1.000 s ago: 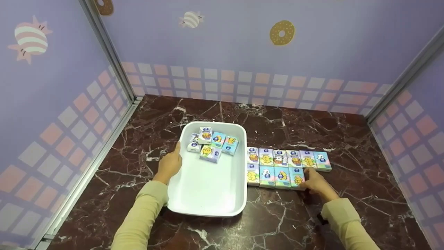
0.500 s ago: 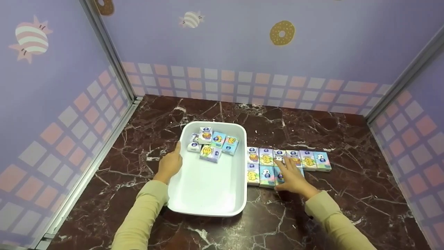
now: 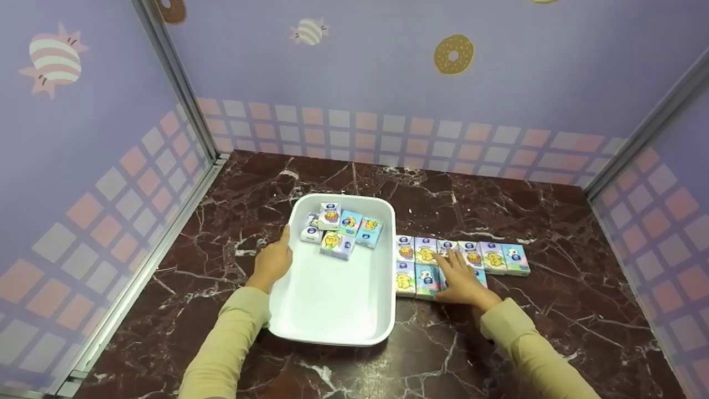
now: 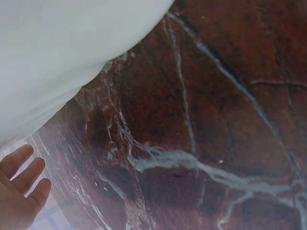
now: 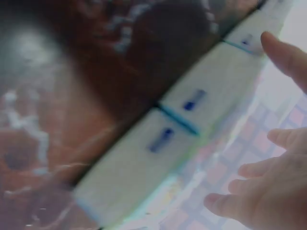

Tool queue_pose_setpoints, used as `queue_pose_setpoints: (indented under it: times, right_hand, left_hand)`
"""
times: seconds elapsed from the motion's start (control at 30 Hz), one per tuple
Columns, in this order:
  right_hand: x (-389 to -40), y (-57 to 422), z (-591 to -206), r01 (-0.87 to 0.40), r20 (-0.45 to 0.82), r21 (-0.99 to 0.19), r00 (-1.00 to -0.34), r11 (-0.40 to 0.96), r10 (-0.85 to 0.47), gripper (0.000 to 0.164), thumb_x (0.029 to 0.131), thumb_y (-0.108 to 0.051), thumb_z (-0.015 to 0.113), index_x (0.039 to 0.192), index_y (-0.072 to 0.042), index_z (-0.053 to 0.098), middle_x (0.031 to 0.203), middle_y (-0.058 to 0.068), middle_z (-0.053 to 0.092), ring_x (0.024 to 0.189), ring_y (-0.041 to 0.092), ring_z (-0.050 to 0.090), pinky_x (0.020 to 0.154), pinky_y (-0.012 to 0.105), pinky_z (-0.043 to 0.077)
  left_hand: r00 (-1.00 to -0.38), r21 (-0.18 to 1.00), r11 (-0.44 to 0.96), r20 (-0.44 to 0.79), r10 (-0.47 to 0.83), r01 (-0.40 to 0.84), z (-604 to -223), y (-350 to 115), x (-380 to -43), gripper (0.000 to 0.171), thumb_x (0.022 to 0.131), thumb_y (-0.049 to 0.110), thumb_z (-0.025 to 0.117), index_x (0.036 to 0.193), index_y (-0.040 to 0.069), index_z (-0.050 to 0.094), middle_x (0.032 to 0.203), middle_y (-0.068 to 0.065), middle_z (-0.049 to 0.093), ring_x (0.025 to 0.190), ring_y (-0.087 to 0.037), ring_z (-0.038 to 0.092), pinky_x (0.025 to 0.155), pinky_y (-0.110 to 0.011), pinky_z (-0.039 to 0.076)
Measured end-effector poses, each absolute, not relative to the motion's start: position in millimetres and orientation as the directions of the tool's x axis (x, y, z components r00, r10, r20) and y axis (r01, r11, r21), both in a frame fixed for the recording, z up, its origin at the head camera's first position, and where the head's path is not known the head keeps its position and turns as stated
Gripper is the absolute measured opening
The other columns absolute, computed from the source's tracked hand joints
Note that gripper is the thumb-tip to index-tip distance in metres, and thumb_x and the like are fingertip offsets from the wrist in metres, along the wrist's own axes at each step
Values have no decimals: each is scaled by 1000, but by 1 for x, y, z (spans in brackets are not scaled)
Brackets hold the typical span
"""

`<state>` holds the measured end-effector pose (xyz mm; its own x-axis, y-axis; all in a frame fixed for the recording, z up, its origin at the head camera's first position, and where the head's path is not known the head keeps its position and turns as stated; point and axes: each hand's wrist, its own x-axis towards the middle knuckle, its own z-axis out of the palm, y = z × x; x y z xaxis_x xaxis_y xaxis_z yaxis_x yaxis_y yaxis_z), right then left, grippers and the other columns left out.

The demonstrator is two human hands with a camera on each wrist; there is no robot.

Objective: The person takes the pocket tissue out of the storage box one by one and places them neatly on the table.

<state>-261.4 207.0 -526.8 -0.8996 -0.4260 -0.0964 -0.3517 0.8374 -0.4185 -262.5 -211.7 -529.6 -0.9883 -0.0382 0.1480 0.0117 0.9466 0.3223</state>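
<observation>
A white tray (image 3: 332, 299) holds several small cartoon-printed packs (image 3: 337, 245), bunched at its far end. My left hand (image 3: 272, 263) rests at the tray's left edge, one finger straight along the rim. In the left wrist view its other fingers (image 4: 29, 175) extend outside the tray wall. More such packs lie to the right of the tray in two rows, a far row (image 3: 493, 257) and a shorter near row (image 3: 405, 280). Over the near row my right hand (image 3: 462, 282) spreads its fingers, partly hiding packs. The right wrist view shows it flat above the pack sides (image 5: 187, 96), holding nothing.
The tabletop (image 3: 432, 354) is dark red marble with pale veins. Purple patterned panels (image 3: 388, 66) enclose the back and both sides. The tray's right wall (image 3: 390, 277) stands right against the ends of the pack rows.
My right hand has moved left from the near row's right end to over its middle, its fingers now spread. The left hand and tray stay in place.
</observation>
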Motion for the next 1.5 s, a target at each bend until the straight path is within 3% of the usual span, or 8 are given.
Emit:
queue_pose_setpoints:
  times: [0.23,0.4,0.7,0.87,0.97,1.17,1.2,1.5]
  right_hand:
    - [-271,187,-489,-337,-17,-622,-896,706,-443,79,74,-21,69,138,-6,26,143,26,13,131,44,12,98,62,20]
    - [-277,161,-471,-300,18,-763,-895,572,-445,69,79,-21,65,136,-6,30,140,19,28,127,38,28,98,55,29]
    - [-285,108,-459,112,-226,-957,-865,266,-449,55,81,-11,57,131,-9,35,134,22,33,117,34,42,92,48,38]
    - [-291,82,-458,357,-365,-928,-825,103,-432,54,82,-9,53,131,-7,33,123,16,41,103,26,50,83,42,44]
    - [-294,67,-461,472,-432,-881,-800,8,-417,49,82,-8,50,129,-7,33,111,10,44,102,29,49,84,45,43]
    - [-298,43,-474,632,-538,-759,-743,-155,-398,39,85,-12,44,123,-7,34,137,26,24,123,41,31,97,55,29]
    - [-298,40,-477,651,-552,-739,-734,-175,-396,42,85,-12,44,125,-7,33,141,27,16,127,42,25,98,56,28]
    - [-296,15,-494,720,-647,-582,-691,-377,-321,69,81,-9,47,140,-16,12,143,29,3,132,43,13,100,58,21]
  left_hand:
    - [-986,324,946,165,-40,16,-531,-212,-263,52,85,12,41,136,5,32,69,-21,60,54,-34,54,49,-45,42]
    - [-982,315,949,184,-28,32,-531,-211,-262,51,85,11,42,135,4,33,69,-20,60,56,-35,55,51,-46,42]
    - [-984,302,953,178,-27,28,-532,-210,-262,51,86,11,40,136,4,33,72,-20,60,57,-35,56,52,-46,43]
    - [-986,303,953,165,-31,20,-531,-210,-262,51,86,11,40,136,5,32,71,-20,59,55,-34,55,50,-45,43]
    - [-989,304,953,142,-34,11,-532,-210,-262,51,86,11,39,137,5,31,65,-16,56,50,-28,51,47,-41,41]
    - [-989,301,954,140,-37,7,-533,-211,-263,51,87,12,40,137,6,31,63,-15,55,49,-27,50,46,-41,41]
    - [-989,300,954,145,-37,8,-533,-211,-263,51,86,12,40,137,5,31,64,-15,56,49,-28,51,47,-41,41]
    - [-983,298,954,178,-39,16,-531,-211,-262,51,86,11,41,135,4,34,64,-17,56,50,-30,52,48,-43,42]
